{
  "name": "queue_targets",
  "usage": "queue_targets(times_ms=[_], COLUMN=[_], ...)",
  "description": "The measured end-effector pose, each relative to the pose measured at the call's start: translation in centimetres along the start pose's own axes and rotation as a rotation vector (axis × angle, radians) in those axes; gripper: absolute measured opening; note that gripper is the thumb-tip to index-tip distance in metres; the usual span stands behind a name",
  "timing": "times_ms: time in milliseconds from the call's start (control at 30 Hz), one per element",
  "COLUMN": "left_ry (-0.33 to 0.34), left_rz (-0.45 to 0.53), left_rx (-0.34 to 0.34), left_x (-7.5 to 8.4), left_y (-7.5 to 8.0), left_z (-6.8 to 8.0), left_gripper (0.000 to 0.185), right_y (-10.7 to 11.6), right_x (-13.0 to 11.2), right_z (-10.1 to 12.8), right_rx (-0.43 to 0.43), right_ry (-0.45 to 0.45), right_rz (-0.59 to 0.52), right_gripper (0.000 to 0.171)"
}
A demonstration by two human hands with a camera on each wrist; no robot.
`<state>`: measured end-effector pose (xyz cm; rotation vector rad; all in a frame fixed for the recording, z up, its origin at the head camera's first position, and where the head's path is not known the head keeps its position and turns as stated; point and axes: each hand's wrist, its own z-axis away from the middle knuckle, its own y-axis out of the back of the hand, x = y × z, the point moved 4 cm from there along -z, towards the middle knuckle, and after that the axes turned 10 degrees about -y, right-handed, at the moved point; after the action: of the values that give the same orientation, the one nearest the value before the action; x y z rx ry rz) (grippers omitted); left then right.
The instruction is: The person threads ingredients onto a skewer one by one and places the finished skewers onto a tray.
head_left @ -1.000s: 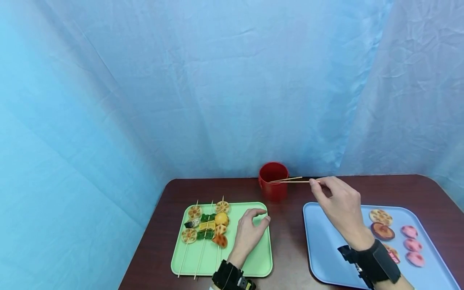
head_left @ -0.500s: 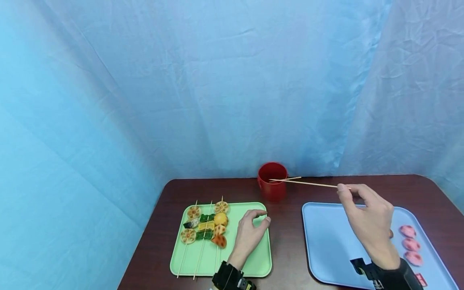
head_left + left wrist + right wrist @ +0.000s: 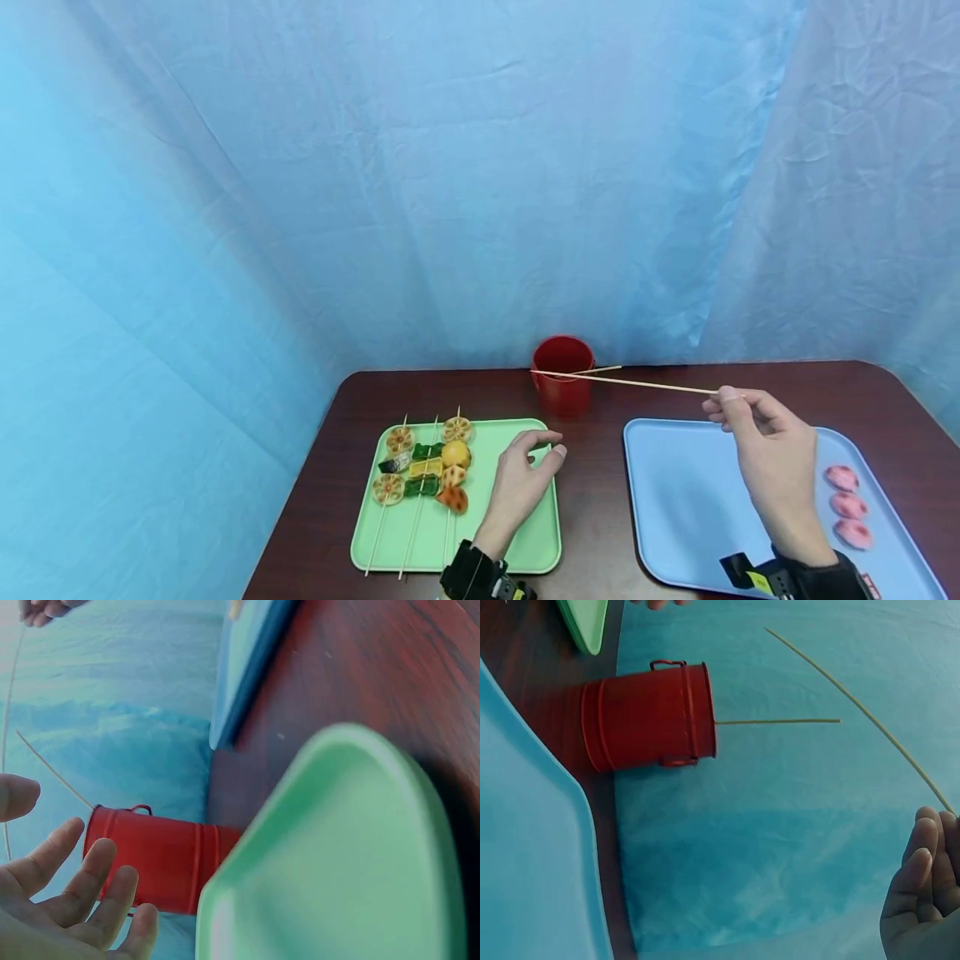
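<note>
My right hand (image 3: 738,408) pinches the end of a thin bamboo skewer (image 3: 630,382) above the blue tray (image 3: 675,508); the stick's far tip reaches over the red bucket (image 3: 562,387). In the right wrist view the skewer (image 3: 855,705) runs clear of the bucket (image 3: 649,718), where one more skewer (image 3: 780,721) pokes out. My left hand (image 3: 525,479) hovers with loosely curled fingers over the right part of the green tray (image 3: 536,533), holding nothing. Three finished skewers of lotus root slices and other food pieces (image 3: 427,467) lie on that tray's left side.
Three pink food pieces (image 3: 847,504) lie at the blue tray's right edge. The dark wooden table (image 3: 600,500) is closed in by a blue cloth backdrop (image 3: 450,167) behind and on both sides. The red bucket (image 3: 157,855) stands just beyond the green tray (image 3: 337,855).
My right hand has drawn a skewer out of the red bucket and moved right and toward me. The left hand has barely shifted over the green tray.
</note>
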<state>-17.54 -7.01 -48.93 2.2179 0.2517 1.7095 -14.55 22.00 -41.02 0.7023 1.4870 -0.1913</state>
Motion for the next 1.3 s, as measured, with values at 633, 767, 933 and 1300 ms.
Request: queue_targets(times_ms=[633, 767, 933, 1300], left_ry=[0.023, 0.054, 0.142, 0.198], left_rz=[0.575, 0.78, 1.047, 1.197], left_rx=[-0.075, -0.056, -0.012, 0.184], left_x=[3.3, 3.4, 3.6, 4.1], left_y=[-1.1, -1.5, -2.0, -2.9], left_z=[0.1, 0.0, -0.1, -0.4], left_gripper=[0.048, 0.049, 0.048, 0.031], right_y=[-3.2, -3.8, -4.5, -6.1], right_x=[1.3, 1.3, 1.6, 2.0], right_z=[1.3, 1.6, 2.0, 3.1], right_rx=[-0.17, -0.2, -0.235, -0.314], right_ry=[-0.046, -0.062, -0.106, -0.102], right_rz=[-0.096, -0.159, -0.212, -0.174], right_gripper=[0.034, 0.036, 0.039, 0.043])
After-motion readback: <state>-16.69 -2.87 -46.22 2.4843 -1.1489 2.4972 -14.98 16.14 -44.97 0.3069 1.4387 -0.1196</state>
